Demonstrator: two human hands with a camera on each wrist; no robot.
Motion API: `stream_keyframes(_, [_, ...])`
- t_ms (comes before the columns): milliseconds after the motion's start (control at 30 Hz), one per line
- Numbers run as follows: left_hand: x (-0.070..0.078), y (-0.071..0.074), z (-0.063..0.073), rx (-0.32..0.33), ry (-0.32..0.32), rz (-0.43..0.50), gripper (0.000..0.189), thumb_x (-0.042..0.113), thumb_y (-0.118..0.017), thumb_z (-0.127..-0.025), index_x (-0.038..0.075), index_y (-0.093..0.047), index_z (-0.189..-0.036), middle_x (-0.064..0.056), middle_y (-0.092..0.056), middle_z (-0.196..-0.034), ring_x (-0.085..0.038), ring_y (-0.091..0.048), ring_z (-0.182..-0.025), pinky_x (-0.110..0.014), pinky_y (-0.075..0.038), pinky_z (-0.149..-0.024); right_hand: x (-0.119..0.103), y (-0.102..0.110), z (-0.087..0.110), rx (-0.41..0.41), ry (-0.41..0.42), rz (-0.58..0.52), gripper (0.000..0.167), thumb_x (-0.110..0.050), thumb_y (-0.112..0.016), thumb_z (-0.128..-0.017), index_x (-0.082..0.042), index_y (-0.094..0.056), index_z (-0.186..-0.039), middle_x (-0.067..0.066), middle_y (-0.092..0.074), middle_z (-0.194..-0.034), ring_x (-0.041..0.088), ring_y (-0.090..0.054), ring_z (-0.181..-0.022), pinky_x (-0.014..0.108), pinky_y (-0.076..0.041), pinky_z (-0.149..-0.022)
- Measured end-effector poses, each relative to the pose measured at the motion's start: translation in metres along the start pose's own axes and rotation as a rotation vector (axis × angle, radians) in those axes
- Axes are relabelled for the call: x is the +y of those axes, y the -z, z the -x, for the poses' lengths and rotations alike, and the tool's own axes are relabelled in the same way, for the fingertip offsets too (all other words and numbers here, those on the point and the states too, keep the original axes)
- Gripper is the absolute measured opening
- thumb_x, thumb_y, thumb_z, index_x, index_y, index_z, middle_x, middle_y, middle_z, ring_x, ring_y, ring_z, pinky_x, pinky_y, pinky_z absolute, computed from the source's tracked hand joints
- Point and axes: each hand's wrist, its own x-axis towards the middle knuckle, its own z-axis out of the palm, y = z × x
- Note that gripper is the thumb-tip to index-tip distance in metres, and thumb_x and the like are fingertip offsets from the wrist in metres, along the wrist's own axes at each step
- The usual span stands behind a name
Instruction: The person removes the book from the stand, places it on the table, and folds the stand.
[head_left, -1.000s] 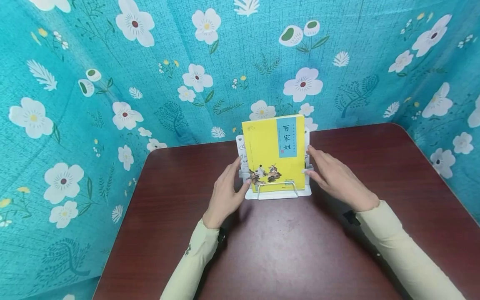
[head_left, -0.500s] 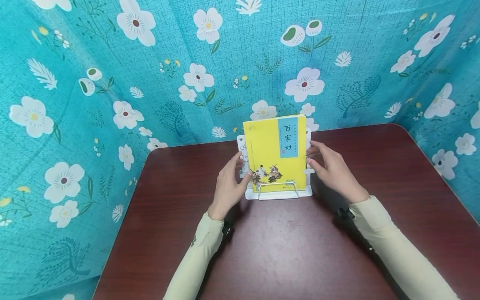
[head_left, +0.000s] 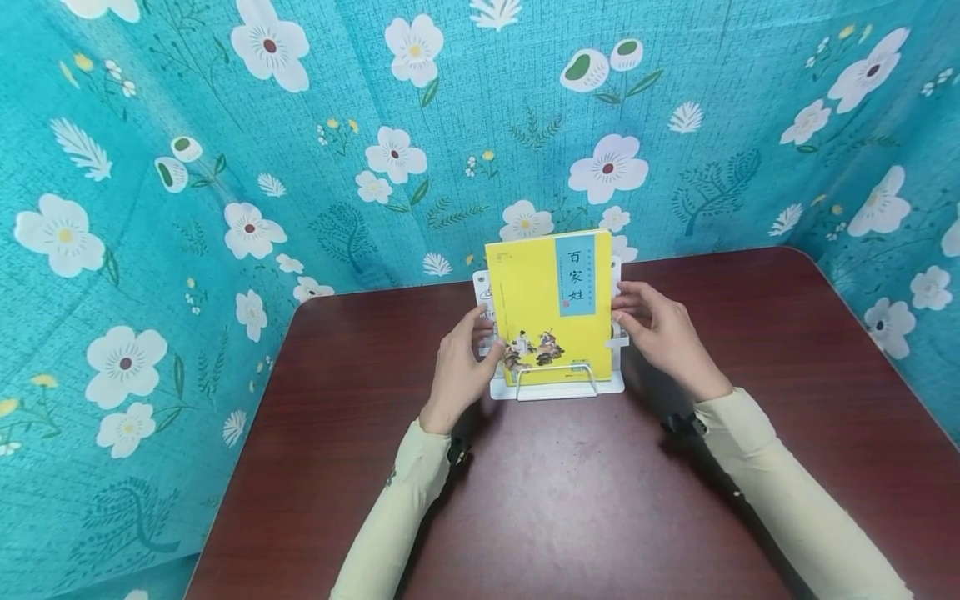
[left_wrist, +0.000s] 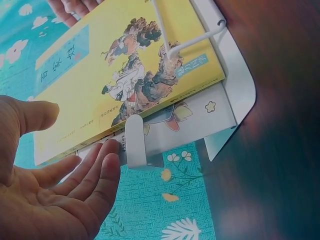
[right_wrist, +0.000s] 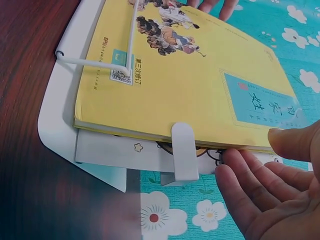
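Note:
A yellow book (head_left: 534, 292) with a blue title label stands upright, leaning slightly back, on a white book stand (head_left: 617, 379). A wire bar (head_left: 556, 382) crosses its lower front. Behind the book shows a white panel printed with drawings (left_wrist: 195, 112). My left hand (head_left: 461, 367) is at the left edge, thumb in front of the cover and fingers along the panel's side, above a white side clip (left_wrist: 135, 142). At the opposite edge my right hand (head_left: 667, 337) touches the book's side with its fingertips, thumb over the cover's edge, above the other clip (right_wrist: 184, 152).
The stand rests near the back of a dark red-brown wooden table (head_left: 352, 433) with rounded corners. A turquoise floral cloth (head_left: 465, 108) hangs behind the table and along both sides. Dark camera straps (head_left: 456, 452) show at the wrists.
Both hands have moved in toward the book's sides, the right hand's fingers bending more. The left hand has shifted slightly right. The book and stand have stayed in place.

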Motion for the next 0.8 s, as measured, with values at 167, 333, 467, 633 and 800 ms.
stream_keyframes(167, [-0.001,-0.003,-0.004,-0.017,-0.001,0.025,0.055,0.015,-0.069,-0.098,0.006,-0.052,-0.149,-0.012,-0.071,-0.123,-0.022,-0.074,-0.113,-0.036,-0.061,-0.096,0.004,-0.002,-0.003,0.021,-0.026,0.004,0.045,-0.007,-0.066,-0.101,-0.001,-0.056,-0.145,0.022,-0.072,-0.125,0.036,-0.071,-0.112,0.051,-0.057,-0.101])
stream_keyframes(333, [-0.002,-0.005,-0.008,-0.005,-0.003,0.028,0.047,0.013,-0.07,-0.097,0.006,-0.059,-0.141,-0.012,-0.073,-0.118,-0.022,-0.076,-0.107,-0.035,-0.063,-0.09,0.011,-0.005,-0.006,0.03,-0.029,0.011,0.042,-0.007,-0.067,-0.1,-0.003,-0.06,-0.141,0.02,-0.074,-0.122,0.032,-0.071,-0.108,0.018,-0.053,-0.088])
stream_keyframes(467, [-0.002,-0.006,-0.011,0.027,-0.007,0.03,0.039,0.009,-0.071,-0.095,0.004,-0.065,-0.133,-0.012,-0.075,-0.113,-0.022,-0.077,-0.1,-0.035,-0.064,-0.087,0.014,-0.008,-0.007,0.034,-0.028,0.022,0.038,-0.006,-0.068,-0.099,-0.002,-0.064,-0.137,0.019,-0.075,-0.119,0.03,-0.071,-0.105,0.008,-0.047,-0.082])
stream_keyframes(633, [-0.004,-0.009,-0.014,0.091,0.005,0.01,0.028,0.007,-0.074,-0.093,0.003,-0.072,-0.121,-0.012,-0.078,-0.103,-0.021,-0.078,-0.089,-0.034,-0.064,-0.081,0.016,-0.012,-0.009,0.043,-0.031,0.046,0.032,-0.005,-0.068,-0.099,0.0,-0.069,-0.13,0.02,-0.076,-0.114,0.03,-0.072,-0.1,0.016,-0.052,-0.082])
stream_keyframes(800, [-0.007,-0.014,-0.018,0.128,0.027,-0.013,0.024,0.008,-0.078,-0.091,0.003,-0.075,-0.115,-0.01,-0.079,-0.099,-0.019,-0.078,-0.085,-0.031,-0.064,-0.079,0.019,-0.013,-0.008,0.052,-0.023,0.066,0.028,-0.004,-0.07,-0.097,0.0,-0.072,-0.124,0.019,-0.077,-0.11,0.03,-0.072,-0.094,0.016,-0.052,-0.078])
